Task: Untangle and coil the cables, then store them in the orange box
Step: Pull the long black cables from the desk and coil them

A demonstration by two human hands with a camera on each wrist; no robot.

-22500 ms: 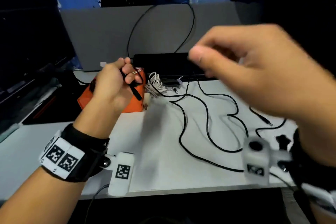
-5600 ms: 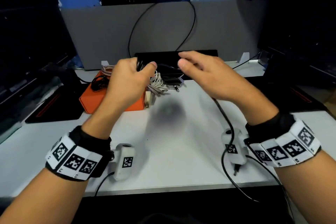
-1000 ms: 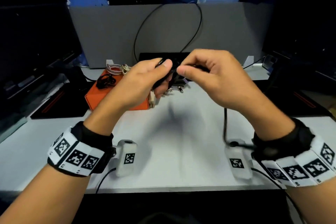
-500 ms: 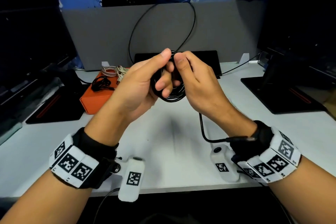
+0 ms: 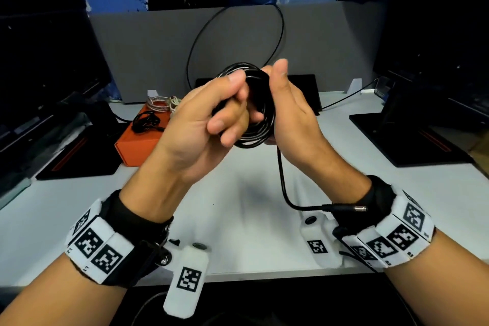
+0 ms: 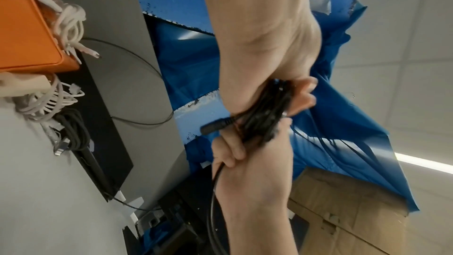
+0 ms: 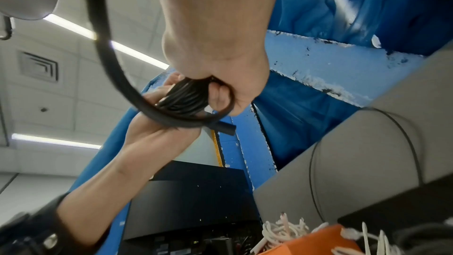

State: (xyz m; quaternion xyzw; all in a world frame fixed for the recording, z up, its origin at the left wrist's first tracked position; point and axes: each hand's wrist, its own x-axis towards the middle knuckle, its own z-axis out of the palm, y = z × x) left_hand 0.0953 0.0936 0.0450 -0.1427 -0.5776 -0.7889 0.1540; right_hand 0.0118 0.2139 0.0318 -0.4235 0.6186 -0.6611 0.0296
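Observation:
A black cable coil (image 5: 260, 124) is held up over the white table (image 5: 251, 209) between both hands. My left hand (image 5: 227, 111) grips its near side, thumb on top and fingers curled through the loops. My right hand (image 5: 275, 92) holds the right side; the right wrist view shows its fingers curled round the coil (image 7: 186, 98). The loose tail hangs down to a barrel plug (image 5: 354, 209) by my right wrist. The other plug (image 6: 215, 126) sticks out of the bundle (image 6: 267, 111). The orange box (image 5: 137, 143) stands at the left.
A small black cable bundle (image 5: 145, 120) and a braided cable (image 5: 158, 103) lie on the orange box. White cables (image 6: 44, 104) are heaped beside the box (image 6: 24, 36). A black device (image 5: 304, 90) sits against the grey partition (image 5: 148, 50). Dark monitor stands flank the table.
The black cable that lay spread over the table is wound into a coil. Over the last second both hands closed round it and drew it nearer; only a short tail hangs.

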